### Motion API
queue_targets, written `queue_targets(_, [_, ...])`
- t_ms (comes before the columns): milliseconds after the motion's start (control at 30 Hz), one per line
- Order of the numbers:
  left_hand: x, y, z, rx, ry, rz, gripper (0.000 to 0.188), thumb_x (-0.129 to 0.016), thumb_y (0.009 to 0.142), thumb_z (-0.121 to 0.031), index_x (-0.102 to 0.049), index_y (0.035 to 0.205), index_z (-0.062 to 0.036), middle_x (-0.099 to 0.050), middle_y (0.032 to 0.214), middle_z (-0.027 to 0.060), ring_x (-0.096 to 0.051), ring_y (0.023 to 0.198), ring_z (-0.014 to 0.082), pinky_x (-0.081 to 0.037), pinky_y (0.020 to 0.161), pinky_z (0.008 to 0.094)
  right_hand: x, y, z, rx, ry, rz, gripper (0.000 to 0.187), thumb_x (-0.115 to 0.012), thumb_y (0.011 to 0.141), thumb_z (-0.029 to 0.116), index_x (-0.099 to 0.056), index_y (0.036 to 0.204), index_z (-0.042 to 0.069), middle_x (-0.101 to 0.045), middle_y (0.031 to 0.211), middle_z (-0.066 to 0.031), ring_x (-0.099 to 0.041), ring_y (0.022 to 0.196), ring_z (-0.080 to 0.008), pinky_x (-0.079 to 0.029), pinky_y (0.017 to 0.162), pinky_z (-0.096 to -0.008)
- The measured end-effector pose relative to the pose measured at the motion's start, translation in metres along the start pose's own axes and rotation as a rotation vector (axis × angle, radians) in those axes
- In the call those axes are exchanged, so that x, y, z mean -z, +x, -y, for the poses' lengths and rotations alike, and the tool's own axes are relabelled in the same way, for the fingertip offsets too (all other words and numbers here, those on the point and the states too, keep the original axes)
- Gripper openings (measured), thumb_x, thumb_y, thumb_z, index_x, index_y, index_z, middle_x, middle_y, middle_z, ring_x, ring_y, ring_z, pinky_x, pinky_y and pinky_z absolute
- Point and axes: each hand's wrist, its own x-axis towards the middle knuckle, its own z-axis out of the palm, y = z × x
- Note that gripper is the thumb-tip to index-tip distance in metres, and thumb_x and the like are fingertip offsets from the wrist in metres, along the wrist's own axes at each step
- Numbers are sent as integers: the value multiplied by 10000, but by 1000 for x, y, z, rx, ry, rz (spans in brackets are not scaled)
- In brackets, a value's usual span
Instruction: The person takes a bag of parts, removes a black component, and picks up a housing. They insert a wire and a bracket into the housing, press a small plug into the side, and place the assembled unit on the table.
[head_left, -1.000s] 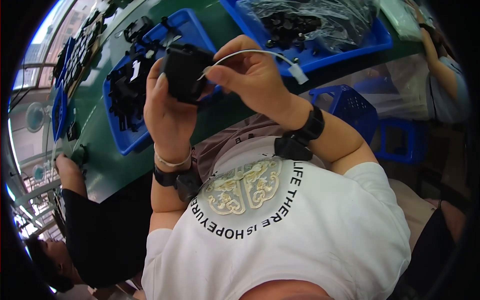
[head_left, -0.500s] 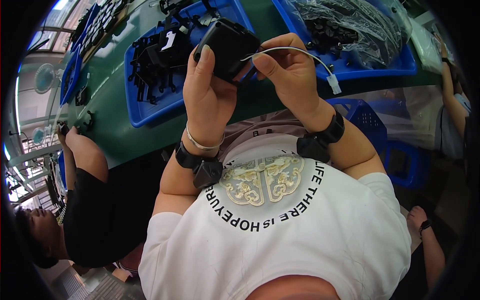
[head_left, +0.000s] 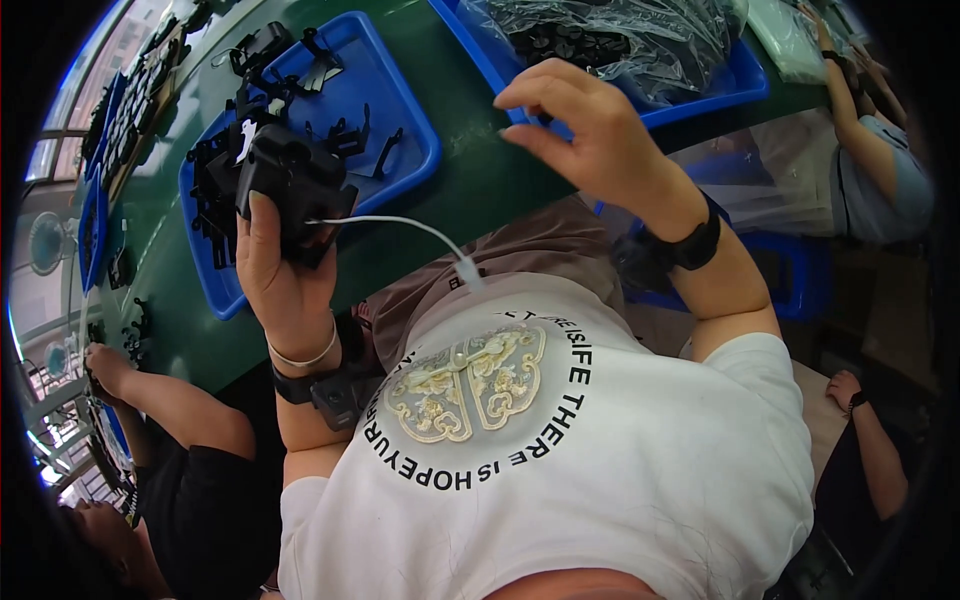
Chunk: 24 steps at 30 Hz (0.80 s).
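My left hand (head_left: 283,285) grips a black plastic housing (head_left: 285,175), with the thumb lying along its near side. Out of the housing runs a thin white cable (head_left: 400,222), which hangs free and ends in a pale connector (head_left: 468,270). My right hand (head_left: 590,120) is raised beside the right-hand blue tray (head_left: 700,108), thumb and forefinger apart and nothing visible between them. Behind and below the housing lies another blue tray (head_left: 420,145), with several black plastic brackets (head_left: 350,140) in it.
Clear plastic film (head_left: 680,45) covers dark parts in the right-hand tray. Another person's hand (head_left: 108,368) is at the table's left, and a further person's arm (head_left: 858,140) reaches in at far right. The green table (head_left: 480,130) shows between the trays.
My right hand has let go of the cable and housing and moved away to the right. My left hand has carried the housing left and nearer. The view has also shifted.
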Motion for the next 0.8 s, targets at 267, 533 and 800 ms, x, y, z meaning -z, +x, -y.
queue_targets(267, [1,-8,13,142,73,125,412,-523,913,-210,-408,1257,-13,-566,1085,118,-631,869,215,-554,722,326,23,17,-41,-108,-319,538,202,-651,763,69,-613,948,-2,-586,887,-116,-590,792,-251,-486,717,-292])
queue_targets(533, [-8,-8,21,252,47,170,410,-556,892,-200,-407,1226,-14,-560,1070,131,-632,873,215,-560,701,315,27,33,-32,-70,-340,531,183,-611,804,54,-616,978,-4,-595,911,-117,-600,833,-242,-485,746,-291])
queue_targets(800, [-3,-5,21,255,10,254,409,-571,883,-195,-398,1206,-14,-554,1053,139,-632,905,225,-574,719,338,-6,16,42,-52,468,2,202,-593,838,-21,-585,1039,-21,-622,976,-110,-611,906,-174,-491,748,-246])
